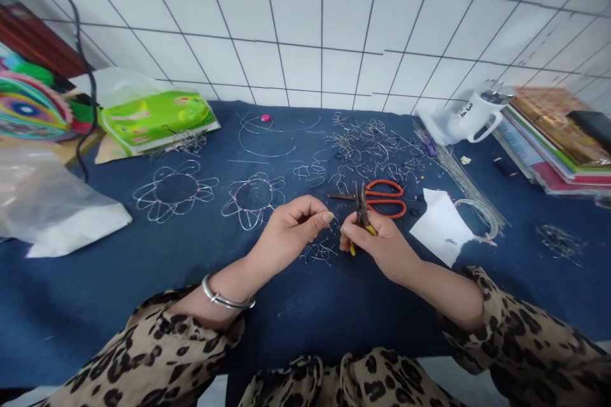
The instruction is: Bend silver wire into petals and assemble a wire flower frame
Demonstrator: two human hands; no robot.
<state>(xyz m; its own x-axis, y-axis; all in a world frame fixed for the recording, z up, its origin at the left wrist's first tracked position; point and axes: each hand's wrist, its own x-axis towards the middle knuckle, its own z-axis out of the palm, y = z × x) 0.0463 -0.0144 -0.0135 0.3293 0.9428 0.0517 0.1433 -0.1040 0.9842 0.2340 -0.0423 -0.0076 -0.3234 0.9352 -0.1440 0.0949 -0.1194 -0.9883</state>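
Note:
My right hand (pixel 375 238) is wrapped around a pair of pliers (pixel 361 206) with yellow handles, its dark jaws pointing away from me. To the left of it, my left hand (pixel 298 229) pinches thumb against forefinger on what looks like a thin piece of wire, mostly hidden by the fingertips. Below and between the hands lie small bent wire pieces (pixel 319 253). Just beyond the pliers rest scissors (pixel 386 198) with orange handles. Two flower-shaped wire rings with looped petals lie to the left: one wire flower (pixel 252 200) near my left hand, another wire flower (pixel 175 191) farther out.
A tangle of wire scraps (pixel 363 140) spreads at the back. At right are white paper (pixel 442 226), a clear coil (pixel 482 216), straight wires (pixel 470 184), a white mug (pixel 482 114) and stacked books (pixel 548 140). At left stand a green tissue pack (pixel 157 117) and a plastic bag (pixel 62 203).

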